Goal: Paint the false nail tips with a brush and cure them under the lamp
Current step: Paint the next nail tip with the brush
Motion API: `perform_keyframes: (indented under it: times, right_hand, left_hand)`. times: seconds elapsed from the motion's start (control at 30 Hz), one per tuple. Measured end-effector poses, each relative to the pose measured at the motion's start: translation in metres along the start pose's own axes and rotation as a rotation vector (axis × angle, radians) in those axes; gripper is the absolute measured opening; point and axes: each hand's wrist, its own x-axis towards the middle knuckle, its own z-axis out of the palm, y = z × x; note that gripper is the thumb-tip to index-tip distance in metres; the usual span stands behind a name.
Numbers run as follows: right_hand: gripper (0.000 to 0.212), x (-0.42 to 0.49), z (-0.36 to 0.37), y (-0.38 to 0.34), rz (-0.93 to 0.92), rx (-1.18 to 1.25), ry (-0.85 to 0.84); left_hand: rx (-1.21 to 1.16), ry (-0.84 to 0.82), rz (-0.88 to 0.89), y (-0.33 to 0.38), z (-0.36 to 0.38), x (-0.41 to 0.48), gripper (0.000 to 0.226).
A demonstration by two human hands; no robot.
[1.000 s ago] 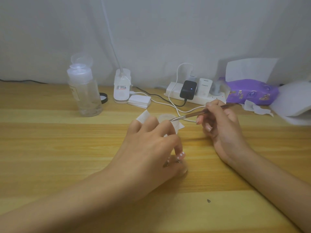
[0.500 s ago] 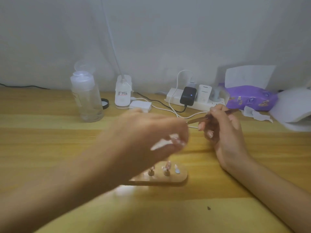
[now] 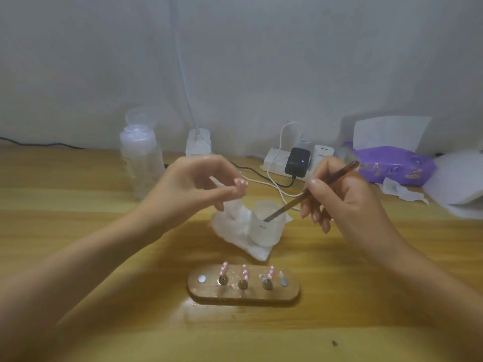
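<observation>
Both forearms are bare, and the right hand has long, pale nails on its fingers

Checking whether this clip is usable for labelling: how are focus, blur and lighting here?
Head view: dim, flat light, soft overall; the left hand pinching the tissue and its forearm are smeared; the right hand and brush read clearer; the nail tips on the wooden stand are small and fuzzy; a pale glare patch sits on the table before the stand.
</observation>
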Motion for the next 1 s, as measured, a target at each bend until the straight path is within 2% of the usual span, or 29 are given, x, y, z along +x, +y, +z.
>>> perform_keyframes:
  times: [0.1, 0.2, 0.27, 0.37, 0.5, 0.73, 1.0]
  right_hand:
    - [0.018, -0.001, 0.002, 0.000, -0.023, -0.036, -0.042]
    - [0.017, -0.002, 0.005, 0.003, 0.011, 0.006, -0.066]
    - [0.018, 0.000, 0.005, 0.005, 0.062, 0.076, -0.051]
    - [0.019, 0.000, 0.003, 0.009, 0.129, 0.186, 0.028]
    - [0.022, -0.002, 0.000, 0.016, 0.211, 0.354, 0.176]
    - [0.028, -0.006, 0.007, 0.027, 0.333, 0.549, 0.372]
    - [0.027, -0.006, 0.010, 0.027, 0.363, 0.626, 0.381]
  left_hand:
    - [-0.064, 0.022, -0.041, -0.006, 0.011, 0.004, 0.018]
    - [0.072, 0.033, 0.007, -0.012, 0.019, -0.001, 0.022]
    - [0.112, 0.050, 0.043, -0.016, 0.021, -0.006, 0.018]
    - [0.049, 0.067, 0.049, -0.019, 0.024, -0.012, 0.007]
    - [-0.006, 0.095, 0.018, -0.022, 0.025, -0.014, 0.004]
    - [0.099, 0.126, 0.004, -0.031, 0.034, -0.021, 0.003]
    - [0.101, 0.118, -0.011, -0.039, 0.034, -0.020, 0.010]
